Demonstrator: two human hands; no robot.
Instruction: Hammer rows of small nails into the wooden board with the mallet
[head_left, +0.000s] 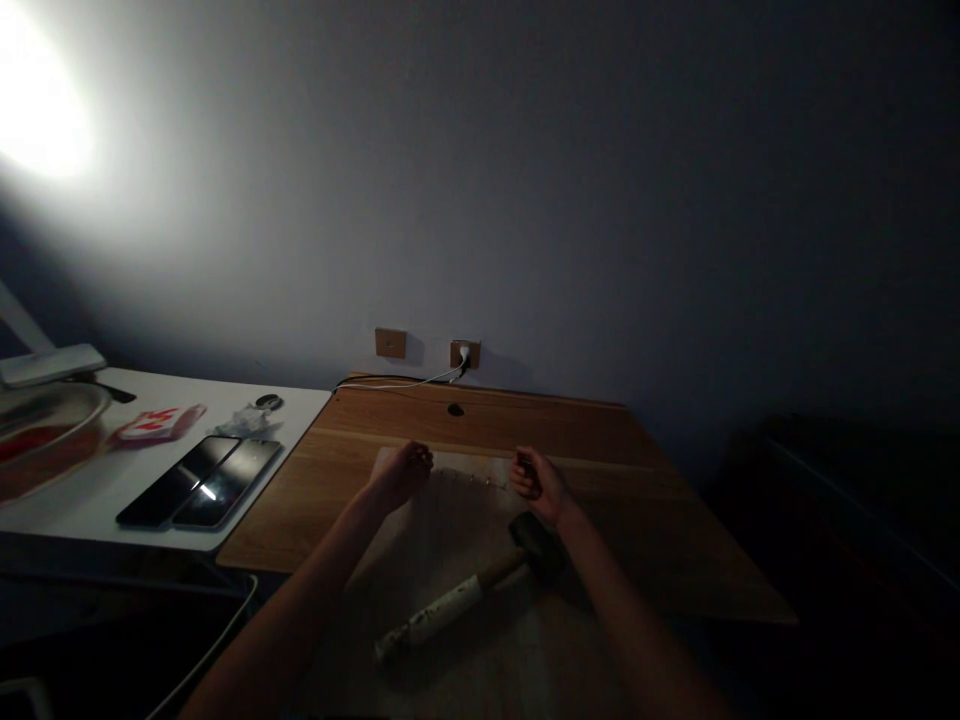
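Observation:
My left hand (pixel 405 474) is over the far left corner of a pale board (pixel 427 560), its fingers curled inward. Opposite it, my right hand (pixel 538 484) is loosely closed near the board's far right corner. Whatever either hand may be pinching is too small and dark to make out. Between them, several small nails (pixel 472 478) stand in a row along the board's far edge. A mallet (pixel 536 548) with a dark head and a white-wrapped wooden handle lies slantwise on the board, its head just below my right hand.
The board overhangs the near side of a wooden table (pixel 660 500). To the left, a white table (pixel 300 405) carries two phones (pixel 229 483), a red-and-white packet (pixel 157 424), crumpled plastic (pixel 247 420) and a clear bowl (pixel 52 440). Cables run to a wall socket (pixel 465 354).

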